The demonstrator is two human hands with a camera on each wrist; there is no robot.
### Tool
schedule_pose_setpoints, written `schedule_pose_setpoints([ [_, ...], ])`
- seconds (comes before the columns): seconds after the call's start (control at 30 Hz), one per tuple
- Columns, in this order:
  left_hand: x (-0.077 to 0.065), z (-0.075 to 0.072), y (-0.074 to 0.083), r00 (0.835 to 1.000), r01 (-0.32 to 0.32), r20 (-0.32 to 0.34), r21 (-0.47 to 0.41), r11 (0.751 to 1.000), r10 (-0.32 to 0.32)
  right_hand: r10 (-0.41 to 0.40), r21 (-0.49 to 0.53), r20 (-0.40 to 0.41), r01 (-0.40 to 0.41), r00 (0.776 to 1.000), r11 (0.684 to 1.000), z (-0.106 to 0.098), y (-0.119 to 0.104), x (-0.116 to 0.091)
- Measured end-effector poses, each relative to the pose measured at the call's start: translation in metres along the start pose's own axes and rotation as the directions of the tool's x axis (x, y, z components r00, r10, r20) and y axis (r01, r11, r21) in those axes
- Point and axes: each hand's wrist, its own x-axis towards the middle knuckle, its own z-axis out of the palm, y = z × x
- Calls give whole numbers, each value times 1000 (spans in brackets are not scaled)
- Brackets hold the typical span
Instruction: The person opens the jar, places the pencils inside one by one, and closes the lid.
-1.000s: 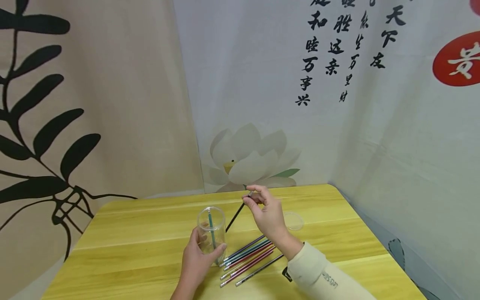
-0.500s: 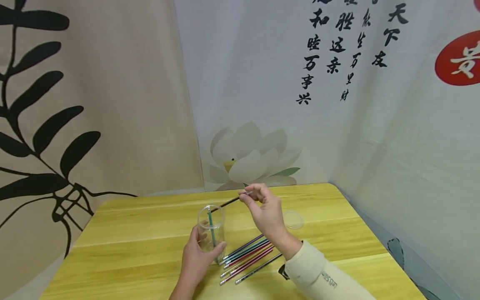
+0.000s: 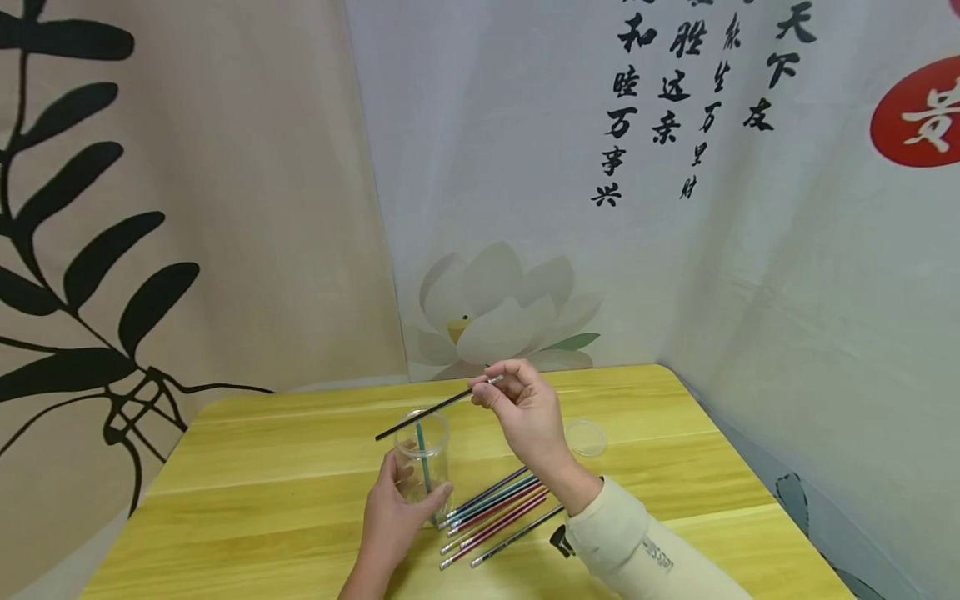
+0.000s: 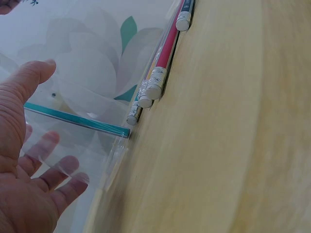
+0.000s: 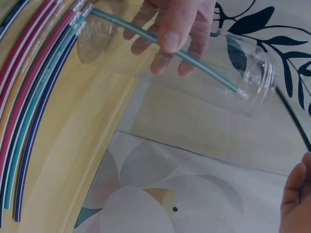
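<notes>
A transparent plastic jar (image 3: 438, 467) stands upright on the table with its mouth uncovered. My left hand (image 3: 393, 521) grips it, the thumb on one side and the fingers round the other, as the right wrist view also shows. One teal pencil (image 5: 199, 65) leans inside the jar. Between thumb and fingertips, my right hand (image 3: 534, 421) pinches a black pencil (image 3: 442, 405) near its eraser end. That pencil slants down to the left across the jar's mouth, its far tip reaching past the rim. Only part of the right hand shows in the right wrist view.
Several pencils, in red, teal, dark blue and black (image 3: 495, 508), lie on the yellow wooden table (image 3: 285, 475) right of the jar. A round transparent lid (image 3: 587, 437) lies behind the right wrist. Printed cloth (image 3: 525, 167) hangs beyond the table.
The black pencil has swung from pointing steeply down beside the jar to a shallow slant over its mouth. My right hand has risen slightly leftward; the left hand and jar stay put.
</notes>
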Motion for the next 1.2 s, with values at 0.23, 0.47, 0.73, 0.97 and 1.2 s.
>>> schedule_pose_setpoints([
  [0.23, 1, 0, 1, 1000, -11, -3, -3, 1000, 11, 36, 13, 13, -36, 999, 999, 1, -2, 0],
  [0.47, 0, 0, 1, 1000, -5, 0, 5, 1000, 5, 26, -24, -15, -26, 1000, 999, 0, -1, 1],
  [0.73, -1, -2, 2, 1000, -6, 2, 8, 1000, 6, 7, -145, -19, -10, 1000, 989, 7, 1, 6],
  [0.97, 0, -1, -1, 1000, -14, -10, 3, 1000, 14, -48, -169, 7, 49, 999, 984, 13, -6, 15],
  [1.2, 1, 0, -3, 1000, -28, -11, 5, 1000, 28, -71, -172, -22, 66, 997, 983, 6, -9, 20],
])
